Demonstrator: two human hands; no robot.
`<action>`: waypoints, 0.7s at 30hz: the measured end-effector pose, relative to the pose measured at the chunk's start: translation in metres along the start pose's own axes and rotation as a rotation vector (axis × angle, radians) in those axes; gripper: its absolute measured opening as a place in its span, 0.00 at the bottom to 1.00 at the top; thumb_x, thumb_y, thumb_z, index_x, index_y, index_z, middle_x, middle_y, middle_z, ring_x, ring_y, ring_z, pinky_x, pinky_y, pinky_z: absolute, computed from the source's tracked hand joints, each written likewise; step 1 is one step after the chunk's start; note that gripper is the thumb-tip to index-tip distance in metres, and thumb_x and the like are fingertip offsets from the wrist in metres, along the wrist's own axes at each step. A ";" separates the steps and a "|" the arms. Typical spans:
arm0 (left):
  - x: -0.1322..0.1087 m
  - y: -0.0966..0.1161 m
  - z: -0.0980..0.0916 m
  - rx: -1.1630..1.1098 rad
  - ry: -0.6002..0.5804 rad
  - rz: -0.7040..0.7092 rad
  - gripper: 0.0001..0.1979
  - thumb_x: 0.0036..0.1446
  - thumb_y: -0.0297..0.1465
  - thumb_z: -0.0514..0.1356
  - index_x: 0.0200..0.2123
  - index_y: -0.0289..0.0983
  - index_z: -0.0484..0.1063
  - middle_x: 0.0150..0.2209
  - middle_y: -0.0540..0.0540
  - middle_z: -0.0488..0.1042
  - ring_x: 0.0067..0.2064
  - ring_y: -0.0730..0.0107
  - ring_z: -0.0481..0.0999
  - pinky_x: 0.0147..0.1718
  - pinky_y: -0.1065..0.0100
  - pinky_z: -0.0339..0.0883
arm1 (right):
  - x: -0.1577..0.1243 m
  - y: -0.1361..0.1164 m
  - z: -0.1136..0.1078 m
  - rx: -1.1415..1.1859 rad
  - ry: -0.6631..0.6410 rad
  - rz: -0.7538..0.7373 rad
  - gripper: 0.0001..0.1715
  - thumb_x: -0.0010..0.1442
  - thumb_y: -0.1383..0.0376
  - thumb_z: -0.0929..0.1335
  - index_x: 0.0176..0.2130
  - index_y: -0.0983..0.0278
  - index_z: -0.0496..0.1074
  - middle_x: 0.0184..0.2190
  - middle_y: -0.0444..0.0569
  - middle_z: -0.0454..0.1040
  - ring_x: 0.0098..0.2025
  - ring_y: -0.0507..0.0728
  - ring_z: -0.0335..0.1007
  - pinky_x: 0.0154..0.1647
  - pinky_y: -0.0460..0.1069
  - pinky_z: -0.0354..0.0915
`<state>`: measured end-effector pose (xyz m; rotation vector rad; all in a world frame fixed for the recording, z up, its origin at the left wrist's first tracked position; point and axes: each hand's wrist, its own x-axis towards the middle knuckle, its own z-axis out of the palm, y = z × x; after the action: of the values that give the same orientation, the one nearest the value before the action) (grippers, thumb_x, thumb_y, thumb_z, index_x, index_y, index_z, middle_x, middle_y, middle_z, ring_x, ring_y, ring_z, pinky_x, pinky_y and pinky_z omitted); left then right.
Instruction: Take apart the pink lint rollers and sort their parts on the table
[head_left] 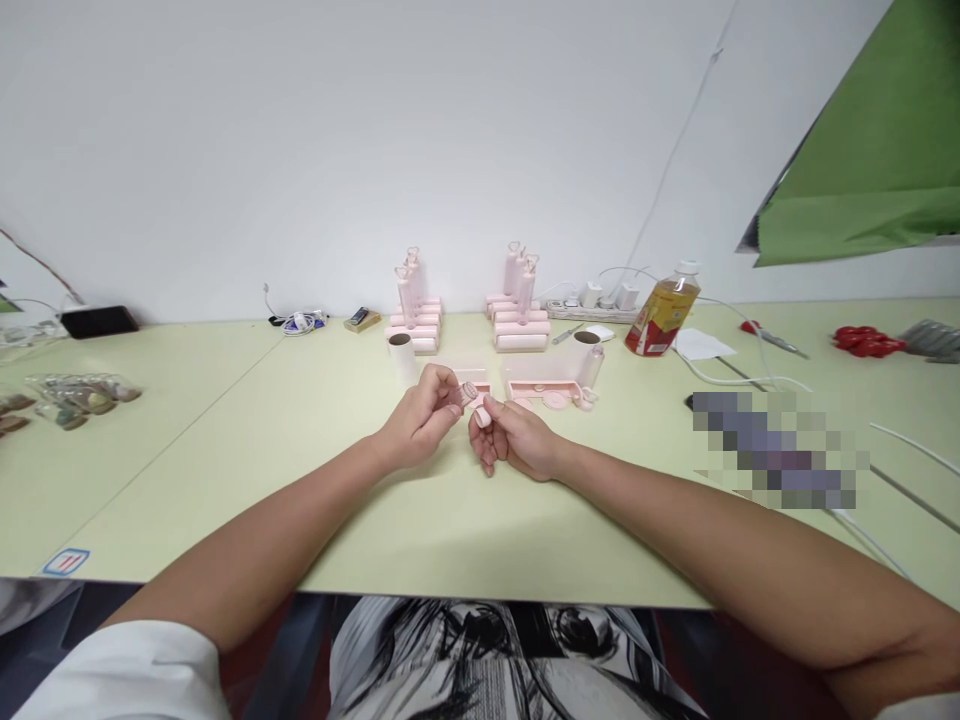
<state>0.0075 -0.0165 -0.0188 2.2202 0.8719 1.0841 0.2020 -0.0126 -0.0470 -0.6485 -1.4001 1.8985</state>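
Observation:
Near the middle of the pale green table, my left hand [428,418] pinches a small clear cylindrical piece [468,392] between thumb and fingers. Close to its right, my right hand [520,438] holds a small white-pink cap [482,416] between thumb and fingers, its other fingers curled below. The two pieces are close together; whether they touch is hard to tell. Just behind my hands lies an open pink tray-like part [544,388], with a clear pink tube [592,368] upright at its right end. A white roll [403,357] stands behind my left hand.
Two rows of pink dispensers [520,330] [414,327] stand near the wall. A bottle [663,310] of red-yellow liquid leans at the right, beside cables and a power strip [600,312]. Red-handled scissors [868,341] lie far right. Small bagged items [94,392] and a black phone [99,321] are left.

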 end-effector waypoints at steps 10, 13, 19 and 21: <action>0.009 0.013 -0.021 0.100 -0.096 0.036 0.14 0.58 0.37 0.59 0.47 0.39 0.72 0.55 0.38 0.67 0.48 0.63 0.73 0.40 0.65 0.70 | 0.002 -0.001 0.002 -0.015 0.110 0.003 0.26 0.61 0.45 0.65 0.32 0.66 0.70 0.20 0.45 0.71 0.16 0.50 0.64 0.16 0.47 0.67; 0.009 0.011 -0.023 0.037 0.000 0.022 0.17 0.57 0.36 0.62 0.48 0.38 0.70 0.49 0.40 0.72 0.46 0.63 0.74 0.42 0.64 0.70 | 0.004 -0.001 0.000 0.002 0.143 -0.004 0.25 0.63 0.48 0.64 0.32 0.66 0.70 0.20 0.45 0.71 0.16 0.50 0.64 0.16 0.47 0.67; 0.008 0.011 -0.019 -0.189 0.146 -0.016 0.21 0.52 0.39 0.67 0.44 0.37 0.64 0.43 0.39 0.77 0.43 0.64 0.77 0.37 0.65 0.72 | 0.005 -0.002 -0.001 0.067 0.161 0.000 0.22 0.65 0.50 0.63 0.35 0.66 0.69 0.20 0.44 0.70 0.16 0.50 0.63 0.15 0.47 0.66; 0.007 0.013 -0.018 -0.209 0.142 -0.019 0.20 0.51 0.39 0.68 0.42 0.37 0.65 0.43 0.40 0.78 0.41 0.65 0.78 0.35 0.65 0.72 | 0.005 -0.003 -0.001 0.081 0.164 0.002 0.21 0.65 0.50 0.63 0.36 0.66 0.69 0.20 0.43 0.71 0.15 0.50 0.63 0.15 0.47 0.66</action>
<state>0.0002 -0.0166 0.0031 1.9791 0.7962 1.2750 0.2001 -0.0075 -0.0443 -0.7478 -1.2138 1.8493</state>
